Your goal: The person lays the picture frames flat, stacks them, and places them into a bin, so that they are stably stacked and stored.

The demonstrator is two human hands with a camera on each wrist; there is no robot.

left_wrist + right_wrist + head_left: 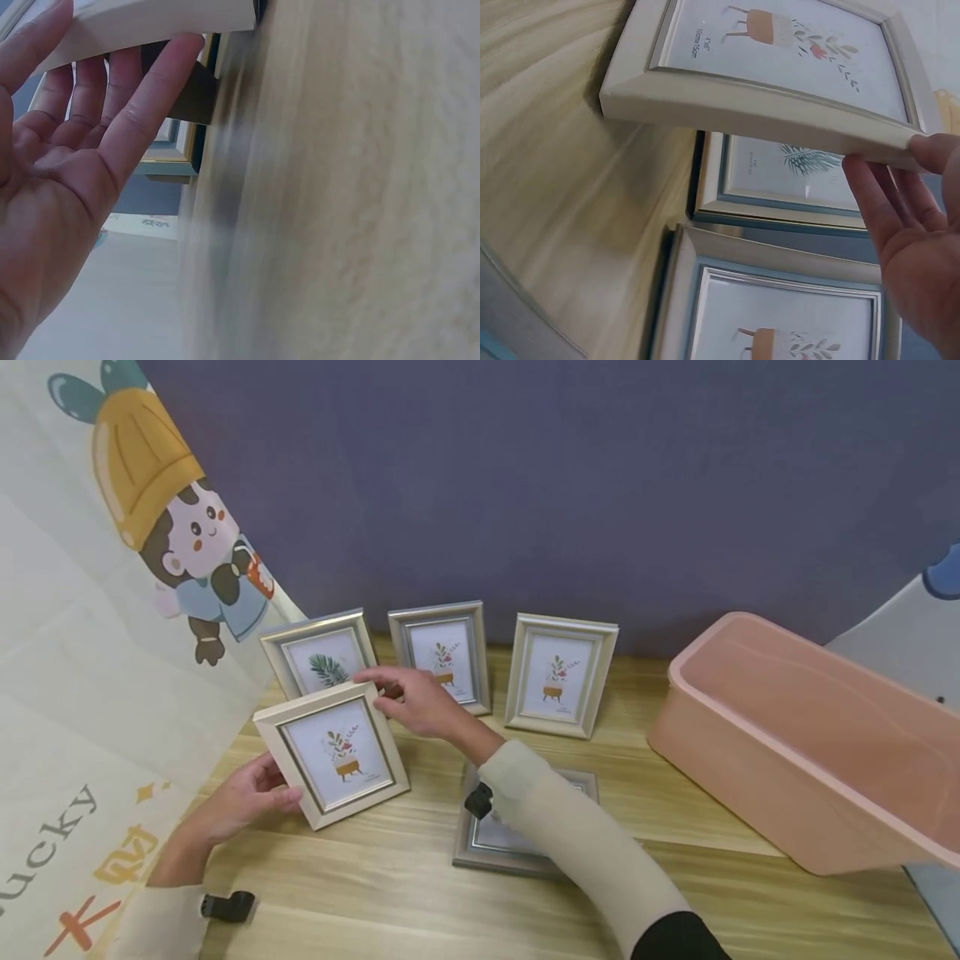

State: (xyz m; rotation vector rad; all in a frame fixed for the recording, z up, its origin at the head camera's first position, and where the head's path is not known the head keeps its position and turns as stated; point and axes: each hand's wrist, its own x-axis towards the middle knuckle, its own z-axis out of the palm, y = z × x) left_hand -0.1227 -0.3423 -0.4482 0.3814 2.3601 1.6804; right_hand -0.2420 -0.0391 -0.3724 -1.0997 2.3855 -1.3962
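Note:
A cream picture frame (345, 756) with a potted-plant print stands tilted at the left of the table. My left hand (251, 797) holds its left side, thumb at the front and fingers behind; the left wrist view shows those fingers (150, 112) fairly straight under the edge. At the top right corner, my right hand (423, 702) pinches the frame between thumb and fingers. Right behind it is a silver-gold frame (318, 660) with a green leaf print, partly covered. A grey-gold frame (442, 652) stands behind my right hand, which covers part of it.
Another cream frame (561, 677) stands farther right along the back. Under my right forearm lies a grey frame (517, 860), face up and partly hidden. A pink plastic bin (742, 785) sits at the right. Behind the table rises a dark blue-grey wall (562, 485); a printed curtain (75, 652) hangs left.

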